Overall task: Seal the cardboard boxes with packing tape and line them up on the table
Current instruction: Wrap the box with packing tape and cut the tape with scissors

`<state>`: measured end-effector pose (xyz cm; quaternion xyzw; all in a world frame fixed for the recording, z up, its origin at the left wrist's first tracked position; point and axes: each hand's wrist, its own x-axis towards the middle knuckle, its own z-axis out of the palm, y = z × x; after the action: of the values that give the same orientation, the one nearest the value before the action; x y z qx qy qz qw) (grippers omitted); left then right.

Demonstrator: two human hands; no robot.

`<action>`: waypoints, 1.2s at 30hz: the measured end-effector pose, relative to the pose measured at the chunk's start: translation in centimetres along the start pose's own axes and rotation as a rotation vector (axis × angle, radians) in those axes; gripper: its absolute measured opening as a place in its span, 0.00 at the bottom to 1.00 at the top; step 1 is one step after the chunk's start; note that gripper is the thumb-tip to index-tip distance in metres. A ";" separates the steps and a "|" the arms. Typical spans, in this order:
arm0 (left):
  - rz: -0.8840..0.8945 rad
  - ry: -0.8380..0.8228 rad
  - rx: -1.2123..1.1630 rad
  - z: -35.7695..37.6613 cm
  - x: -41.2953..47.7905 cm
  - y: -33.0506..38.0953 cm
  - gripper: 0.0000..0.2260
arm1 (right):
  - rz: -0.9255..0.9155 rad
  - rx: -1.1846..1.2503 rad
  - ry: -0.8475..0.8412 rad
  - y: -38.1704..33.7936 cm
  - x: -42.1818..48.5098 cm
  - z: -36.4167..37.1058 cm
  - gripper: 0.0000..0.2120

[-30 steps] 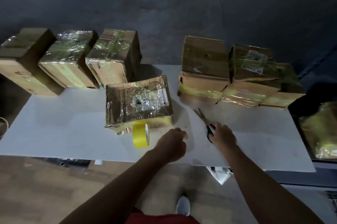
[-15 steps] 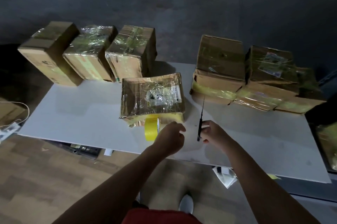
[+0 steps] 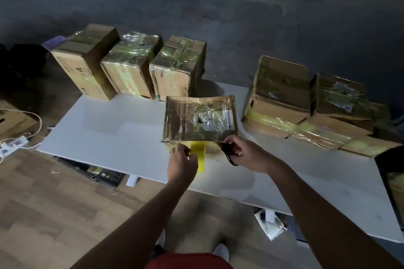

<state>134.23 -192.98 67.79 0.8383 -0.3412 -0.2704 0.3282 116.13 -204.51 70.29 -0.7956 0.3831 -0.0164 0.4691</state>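
A flat cardboard box (image 3: pixel 200 118) wrapped in shiny tape lies near the middle of the white table (image 3: pixel 113 133). A yellow roll of packing tape (image 3: pixel 199 155) stands at the box's near edge. My left hand (image 3: pixel 181 162) pinches the yellow tape beside the roll. To the right, my right hand (image 3: pixel 246 152) grips the black handles of the scissors (image 3: pixel 228 153) at the box's near right corner; their blades are hidden. Three taped boxes (image 3: pixel 131 67) stand in a row at the far left. Several more boxes (image 3: pixel 306 102) are stacked at the far right.
A white cable and power strip (image 3: pixel 15 139) lie on the floor at the left beside another carton (image 3: pixel 13 120). Papers (image 3: pixel 270 224) and dark items sit under the table. Another taped package (image 3: pixel 396 190) shows at the right edge.
My right hand lifted the scissors off the table and brought them left to the box's near right corner. My left hand moved forward onto the yellow tape.
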 end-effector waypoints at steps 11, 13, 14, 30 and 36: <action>-0.080 -0.176 -0.142 -0.1 1.6 -1.7 0.30 | 0.129 -0.188 -0.121 -1.6 0.5 -2.2 0.16; -0.070 -0.191 -0.132 -0.2 1.7 -2.0 0.30 | 0.148 -0.231 -0.137 -1.7 0.3 -2.8 0.19; -0.062 -0.196 -0.118 -0.3 1.9 -2.1 0.29 | 0.156 -0.244 -0.140 -1.7 0.2 -3.1 0.20; -0.028 -0.237 -0.087 -0.7 2.6 -2.2 0.26 | 0.216 -0.305 -0.213 -1.3 0.1 -5.2 0.18; -0.032 -0.240 -0.095 -0.8 2.5 -2.0 0.25 | 0.227 -0.302 -0.264 -2.6 1.9 -4.3 0.18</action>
<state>137.05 -193.45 66.25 0.7888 -0.3515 -0.3897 0.3199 117.31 -208.12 74.01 -0.8037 0.4035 0.1983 0.3898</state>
